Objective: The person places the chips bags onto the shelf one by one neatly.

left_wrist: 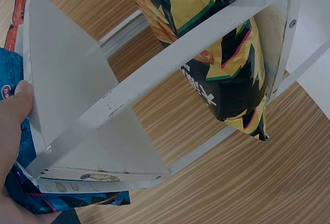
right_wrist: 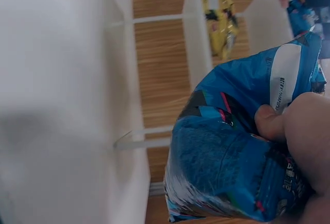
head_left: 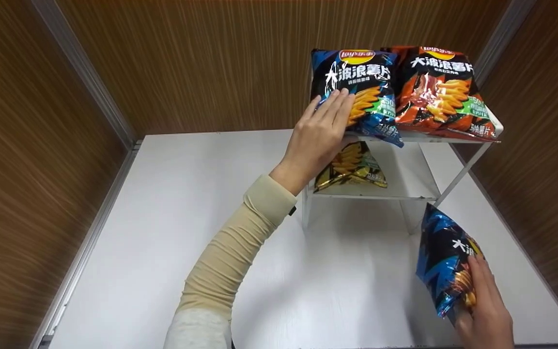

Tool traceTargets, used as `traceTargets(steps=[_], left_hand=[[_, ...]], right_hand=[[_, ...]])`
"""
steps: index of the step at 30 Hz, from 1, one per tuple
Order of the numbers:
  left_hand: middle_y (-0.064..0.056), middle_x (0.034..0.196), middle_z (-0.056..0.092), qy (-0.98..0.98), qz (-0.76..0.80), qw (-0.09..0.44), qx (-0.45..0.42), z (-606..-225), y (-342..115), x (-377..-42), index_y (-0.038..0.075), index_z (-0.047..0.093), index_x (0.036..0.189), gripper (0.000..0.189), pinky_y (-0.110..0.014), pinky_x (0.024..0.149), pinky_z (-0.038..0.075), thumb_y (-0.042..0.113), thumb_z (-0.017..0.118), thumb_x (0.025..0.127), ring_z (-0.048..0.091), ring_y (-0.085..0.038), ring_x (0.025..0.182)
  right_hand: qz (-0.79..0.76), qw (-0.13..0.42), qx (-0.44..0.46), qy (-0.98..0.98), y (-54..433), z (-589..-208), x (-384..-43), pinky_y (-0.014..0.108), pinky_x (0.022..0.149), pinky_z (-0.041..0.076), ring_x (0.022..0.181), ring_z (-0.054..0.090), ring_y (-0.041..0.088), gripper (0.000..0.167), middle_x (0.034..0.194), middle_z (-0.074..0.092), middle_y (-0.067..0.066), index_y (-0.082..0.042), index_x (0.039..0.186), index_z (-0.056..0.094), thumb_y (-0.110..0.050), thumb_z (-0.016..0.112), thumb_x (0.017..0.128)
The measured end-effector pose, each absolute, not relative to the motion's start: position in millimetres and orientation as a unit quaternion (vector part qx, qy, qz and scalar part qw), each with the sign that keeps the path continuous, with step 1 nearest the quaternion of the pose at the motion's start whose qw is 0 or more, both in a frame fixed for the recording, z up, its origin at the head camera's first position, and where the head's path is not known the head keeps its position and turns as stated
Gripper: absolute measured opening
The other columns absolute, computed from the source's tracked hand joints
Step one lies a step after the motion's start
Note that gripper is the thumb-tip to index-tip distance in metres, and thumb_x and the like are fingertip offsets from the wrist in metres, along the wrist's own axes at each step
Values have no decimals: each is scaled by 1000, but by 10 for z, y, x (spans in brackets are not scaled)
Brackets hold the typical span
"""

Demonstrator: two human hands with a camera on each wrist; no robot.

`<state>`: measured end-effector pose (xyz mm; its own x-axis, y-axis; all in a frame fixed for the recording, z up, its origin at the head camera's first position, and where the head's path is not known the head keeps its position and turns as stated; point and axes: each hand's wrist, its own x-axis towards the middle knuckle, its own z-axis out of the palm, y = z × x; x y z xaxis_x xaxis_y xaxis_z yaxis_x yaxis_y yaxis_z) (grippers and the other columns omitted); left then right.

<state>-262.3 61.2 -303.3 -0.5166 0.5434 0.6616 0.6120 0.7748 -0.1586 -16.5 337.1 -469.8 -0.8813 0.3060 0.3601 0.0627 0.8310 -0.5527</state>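
My left hand point(head_left: 320, 131) lies with straight fingers across the front of a blue and black bag of chips point(head_left: 361, 72), which leans on the top shelf of a white rack. Its thumb point(left_wrist: 19, 100) is by the shelf edge in the left wrist view. Low on the right, my right hand point(head_left: 487, 305) grips a second blue bag of chips point(head_left: 443, 257), thumb on one face and fingers on the other. That bag is held tilted in the air, in front of the rack. Close up, the right wrist view shows the bag's blue back point(right_wrist: 221, 152) under the thumb.
A red bag of chips point(head_left: 439, 92) stands beside the blue one on the top shelf. A yellow and black bag point(head_left: 351, 167) sits on the lower shelf point(head_left: 405, 174). Thin metal legs point(head_left: 465, 169) frame the rack on a white table point(head_left: 162, 218), with wood-grained walls point(head_left: 187, 63) around.
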Motion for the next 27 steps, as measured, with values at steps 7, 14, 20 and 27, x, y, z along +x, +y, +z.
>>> traceTargets(steps=[7,14,20,27], left_hand=[[-9,156,43,-871,-47,361,-330,-3030,603,-2623,6,38,151,70,-38,122,29,47,56,97,41,-20,145],[-9,156,43,-869,-52,362,-333,-3041,605,-2636,6,38,151,70,-38,122,29,46,57,97,41,-21,145],[-8,156,43,-869,-46,366,-329,-3041,608,-2634,6,38,152,53,-37,123,27,29,47,105,40,-19,145],[-8,156,43,-869,-51,364,-330,-3044,615,-2637,6,39,151,54,-37,123,26,32,48,105,40,-19,145]], right_hand=[[286,249,-76,-922,3243,-4512,-214,1,105,11,141,38,46,97,159,34,18,-17,157,30,20,71,77],[316,254,-48,-913,3124,-4327,-312,5,108,18,142,39,43,100,161,34,12,-26,157,28,20,68,78],[319,278,-9,-906,3074,-4151,-458,6,108,23,142,40,41,103,160,36,10,-27,157,30,22,70,75],[322,314,49,-892,3095,-3997,-691,7,110,24,141,39,44,98,159,37,13,-23,156,34,24,68,76]])
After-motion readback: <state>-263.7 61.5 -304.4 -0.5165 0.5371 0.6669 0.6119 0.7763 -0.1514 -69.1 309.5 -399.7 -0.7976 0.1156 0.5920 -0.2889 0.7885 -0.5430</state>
